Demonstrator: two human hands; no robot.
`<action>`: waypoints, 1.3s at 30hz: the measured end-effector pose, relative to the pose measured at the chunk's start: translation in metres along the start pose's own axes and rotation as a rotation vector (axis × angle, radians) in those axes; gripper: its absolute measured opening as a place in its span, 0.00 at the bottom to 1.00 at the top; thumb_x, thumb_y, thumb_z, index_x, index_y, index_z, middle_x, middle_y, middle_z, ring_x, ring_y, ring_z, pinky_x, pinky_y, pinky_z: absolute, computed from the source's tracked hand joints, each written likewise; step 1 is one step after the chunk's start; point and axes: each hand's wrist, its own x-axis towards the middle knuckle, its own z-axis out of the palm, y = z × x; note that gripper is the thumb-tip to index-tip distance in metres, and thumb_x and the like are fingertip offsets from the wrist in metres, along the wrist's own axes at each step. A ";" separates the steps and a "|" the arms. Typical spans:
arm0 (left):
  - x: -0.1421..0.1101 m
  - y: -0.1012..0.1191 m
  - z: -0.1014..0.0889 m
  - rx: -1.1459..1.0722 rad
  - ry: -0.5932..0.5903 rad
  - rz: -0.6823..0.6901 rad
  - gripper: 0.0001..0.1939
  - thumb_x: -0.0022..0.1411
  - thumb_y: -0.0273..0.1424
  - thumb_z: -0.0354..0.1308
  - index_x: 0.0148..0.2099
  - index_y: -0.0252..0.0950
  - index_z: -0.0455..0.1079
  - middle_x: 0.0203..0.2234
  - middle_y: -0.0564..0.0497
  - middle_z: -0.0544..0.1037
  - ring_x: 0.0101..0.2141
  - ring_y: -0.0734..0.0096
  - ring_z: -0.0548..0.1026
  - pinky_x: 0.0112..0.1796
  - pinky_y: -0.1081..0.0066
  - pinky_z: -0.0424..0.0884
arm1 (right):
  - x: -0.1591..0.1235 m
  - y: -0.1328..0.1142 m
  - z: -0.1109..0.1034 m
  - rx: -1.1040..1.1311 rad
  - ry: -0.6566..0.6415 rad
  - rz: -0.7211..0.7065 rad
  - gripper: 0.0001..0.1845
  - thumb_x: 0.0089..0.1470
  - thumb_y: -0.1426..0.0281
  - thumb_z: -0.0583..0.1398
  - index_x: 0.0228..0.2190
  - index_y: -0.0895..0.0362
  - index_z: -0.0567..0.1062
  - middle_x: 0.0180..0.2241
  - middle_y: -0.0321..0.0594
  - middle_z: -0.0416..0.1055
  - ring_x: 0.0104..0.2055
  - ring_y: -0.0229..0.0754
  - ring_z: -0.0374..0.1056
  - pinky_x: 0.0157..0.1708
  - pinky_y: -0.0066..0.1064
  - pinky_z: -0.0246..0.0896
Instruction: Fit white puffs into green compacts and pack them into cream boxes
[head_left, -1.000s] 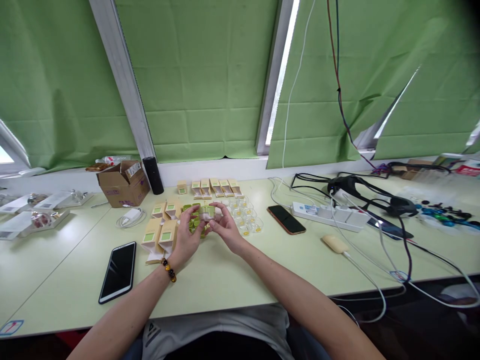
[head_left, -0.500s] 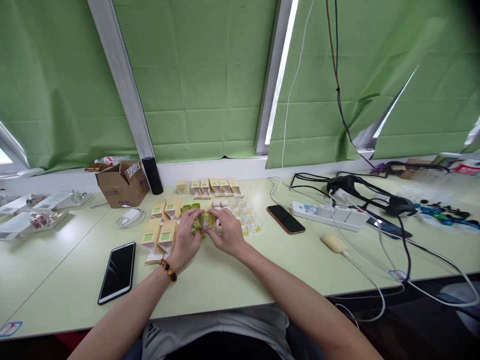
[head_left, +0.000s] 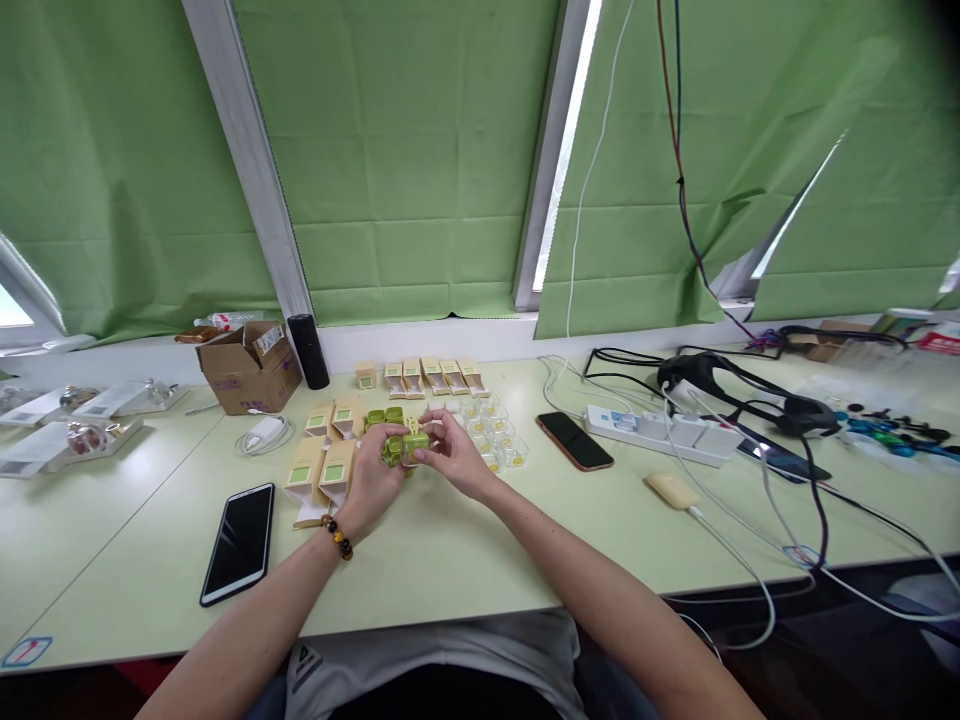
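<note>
Both my hands meet over the middle of the pale green table [head_left: 465, 550]. My left hand [head_left: 373, 478], with a bead bracelet on its wrist, and my right hand [head_left: 454, 457] are closed on one small clear box with a green insert [head_left: 413, 446]. A cluster of green inserts [head_left: 384, 418] lies just behind my fingers. Tan cartons with green labels [head_left: 321, 472] lie to the left. Small clear boxes with yellow pieces [head_left: 496, 434] sit to the right. A row of open tan cartons [head_left: 429, 375] stands further back.
A black phone [head_left: 240, 540] lies left of my arm, a second phone [head_left: 574, 440] to the right. A power strip [head_left: 660, 430], cables, a headset [head_left: 720, 380], a cardboard box [head_left: 247, 368] and a black cylinder [head_left: 309, 351] stand near the window sill.
My hands lowered the small clear box toward the table, pressed together round it, then my right fingers shifted along its right side. The view drifted slightly.
</note>
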 end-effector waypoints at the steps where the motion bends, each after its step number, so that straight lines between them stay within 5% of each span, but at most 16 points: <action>1: 0.000 -0.001 0.000 0.022 -0.009 0.012 0.19 0.58 0.23 0.64 0.51 0.42 0.72 0.48 0.45 0.77 0.51 0.56 0.76 0.52 0.52 0.74 | 0.001 -0.001 -0.002 -0.019 0.008 0.026 0.32 0.47 0.58 0.73 0.48 0.49 0.65 0.37 0.34 0.76 0.37 0.41 0.70 0.37 0.33 0.64; 6: 0.012 -0.009 -0.009 0.173 -0.076 0.036 0.26 0.56 0.19 0.59 0.56 0.42 0.70 0.52 0.43 0.76 0.57 0.50 0.70 0.58 0.47 0.69 | -0.004 -0.010 -0.010 -0.259 0.049 0.095 0.34 0.44 0.67 0.73 0.51 0.50 0.67 0.43 0.37 0.77 0.39 0.42 0.69 0.38 0.35 0.65; 14: 0.054 -0.027 -0.032 0.480 -0.140 -0.008 0.20 0.64 0.24 0.52 0.56 0.41 0.73 0.55 0.43 0.74 0.60 0.48 0.65 0.61 0.46 0.65 | -0.044 -0.005 -0.007 -0.665 -0.077 0.121 0.36 0.48 0.71 0.73 0.56 0.49 0.67 0.50 0.42 0.78 0.40 0.44 0.72 0.42 0.37 0.65; 20: 0.101 -0.058 -0.013 0.589 -0.440 -0.103 0.18 0.57 0.25 0.58 0.50 0.35 0.77 0.57 0.32 0.73 0.62 0.34 0.61 0.59 0.37 0.60 | -0.054 0.010 -0.008 -0.761 -0.082 0.051 0.38 0.47 0.75 0.73 0.56 0.50 0.66 0.48 0.45 0.78 0.47 0.52 0.75 0.44 0.39 0.65; 24: 0.129 -0.081 0.005 0.566 -0.518 -0.129 0.13 0.52 0.26 0.63 0.42 0.35 0.78 0.51 0.32 0.77 0.60 0.33 0.64 0.58 0.35 0.60 | -0.056 0.011 -0.008 -0.831 -0.104 -0.017 0.40 0.46 0.75 0.73 0.58 0.49 0.66 0.49 0.44 0.77 0.46 0.53 0.75 0.43 0.39 0.66; 30: 0.140 -0.099 0.029 0.523 -0.496 -0.175 0.10 0.65 0.31 0.62 0.44 0.29 0.77 0.48 0.34 0.78 0.55 0.43 0.72 0.57 0.37 0.65 | -0.054 -0.005 -0.018 -0.820 -0.035 -0.151 0.31 0.57 0.61 0.68 0.59 0.51 0.66 0.51 0.47 0.76 0.48 0.54 0.74 0.48 0.46 0.67; 34: 0.139 -0.100 0.039 0.459 -0.445 -0.143 0.20 0.71 0.39 0.61 0.60 0.34 0.71 0.55 0.42 0.75 0.51 0.57 0.77 0.51 0.52 0.77 | -0.051 -0.010 -0.026 -0.752 0.114 -0.246 0.21 0.62 0.62 0.62 0.54 0.51 0.69 0.48 0.46 0.77 0.44 0.50 0.72 0.45 0.45 0.68; 39: 0.142 -0.093 0.040 0.349 -0.337 -0.034 0.21 0.71 0.39 0.61 0.61 0.34 0.70 0.56 0.42 0.75 0.51 0.57 0.77 0.51 0.53 0.78 | -0.048 -0.010 -0.029 -0.712 0.162 -0.267 0.17 0.62 0.62 0.61 0.52 0.50 0.69 0.45 0.43 0.77 0.41 0.49 0.72 0.43 0.43 0.67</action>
